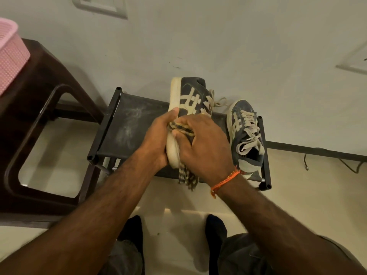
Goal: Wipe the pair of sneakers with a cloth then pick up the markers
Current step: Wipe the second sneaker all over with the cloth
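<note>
Sneaker held on its side, long axis running away from me.

My left hand (158, 135) grips the sole of the sneaker (188, 100); my right hand (204, 143) presses the cloth (181, 127) on its side. The other sneaker (245, 133) stands on the bench (127, 124), just right of the right hand. I think no markers show.

A low black rack (127, 124) with a dusty fabric top stands on the pale floor (178, 201) against the wall. At its 3 o'clock end one grey sneaker (245, 133) rests directly on the fabric, toe toward 12 o'clock, laces loose. White smudges mark the 9 o'clock half.
</note>
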